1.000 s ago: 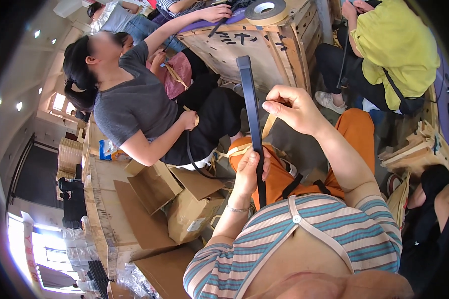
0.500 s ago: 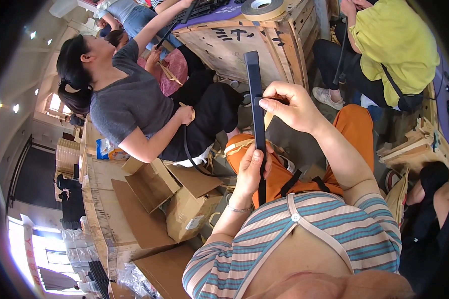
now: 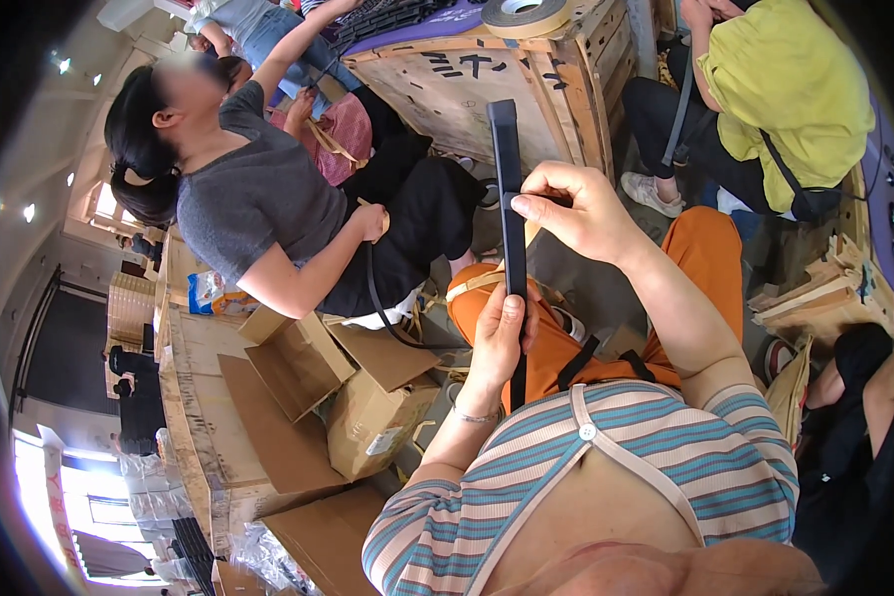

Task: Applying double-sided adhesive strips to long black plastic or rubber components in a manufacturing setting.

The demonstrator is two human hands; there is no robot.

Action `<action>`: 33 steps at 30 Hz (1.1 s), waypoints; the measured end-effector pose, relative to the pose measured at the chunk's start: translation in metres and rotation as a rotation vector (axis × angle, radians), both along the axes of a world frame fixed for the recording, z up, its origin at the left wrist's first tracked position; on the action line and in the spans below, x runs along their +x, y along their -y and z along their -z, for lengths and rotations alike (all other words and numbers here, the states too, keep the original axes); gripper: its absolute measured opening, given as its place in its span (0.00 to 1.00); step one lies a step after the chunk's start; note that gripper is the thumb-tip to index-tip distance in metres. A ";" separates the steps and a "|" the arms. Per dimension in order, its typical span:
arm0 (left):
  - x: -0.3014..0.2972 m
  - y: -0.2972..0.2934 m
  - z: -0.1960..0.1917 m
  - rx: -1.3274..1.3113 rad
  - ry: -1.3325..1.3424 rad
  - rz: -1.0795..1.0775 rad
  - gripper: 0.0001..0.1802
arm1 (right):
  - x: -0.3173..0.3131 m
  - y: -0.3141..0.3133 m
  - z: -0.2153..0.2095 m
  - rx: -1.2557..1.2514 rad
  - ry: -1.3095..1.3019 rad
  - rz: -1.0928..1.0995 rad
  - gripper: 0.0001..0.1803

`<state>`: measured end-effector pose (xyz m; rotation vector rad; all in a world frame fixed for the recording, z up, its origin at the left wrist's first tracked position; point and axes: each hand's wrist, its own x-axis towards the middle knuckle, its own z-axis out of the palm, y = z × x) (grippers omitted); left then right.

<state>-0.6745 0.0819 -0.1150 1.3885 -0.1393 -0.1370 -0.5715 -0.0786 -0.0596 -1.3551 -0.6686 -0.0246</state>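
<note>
My left hand (image 3: 502, 333) is wrapped round the lower part of a long, narrow black bar (image 3: 508, 149), which stands nearly upright in front of my lap. My right hand (image 3: 586, 211) is closed in a pinch at the bar's right side, about midway up, with the thumb tip against the bar. Between its fingers shows a short dark piece of a black strip (image 3: 558, 201). A thin tan strip (image 3: 531, 234) hangs just below these fingers; whether it joins the black strip I cannot tell. The bar's lower end reaches down to my orange trousers.
Left of me sits a person in grey (image 3: 258, 199) holding a black strip. Open cardboard boxes (image 3: 372, 422) lie beside my left arm. A wooden crate (image 3: 467, 94) ahead carries a tape roll (image 3: 524, 14). A person in yellow (image 3: 795, 99) sits far right.
My hands and the bar have barely moved. The person in grey has leaned slightly left, and a dark bar near their raised hand has gone from view. The yellow-clad person's bar has turned.
</note>
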 end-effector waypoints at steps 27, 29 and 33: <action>-0.006 -0.003 -0.002 -0.001 -0.009 -0.023 0.18 | -0.003 -0.002 -0.004 -0.064 0.061 0.017 0.07; -0.008 -0.004 -0.002 0.005 -0.008 -0.027 0.18 | -0.004 -0.003 -0.001 -0.075 0.076 0.023 0.07; -0.008 -0.004 -0.001 -0.016 -0.019 -0.026 0.18 | -0.004 -0.004 0.001 -0.078 0.074 0.027 0.07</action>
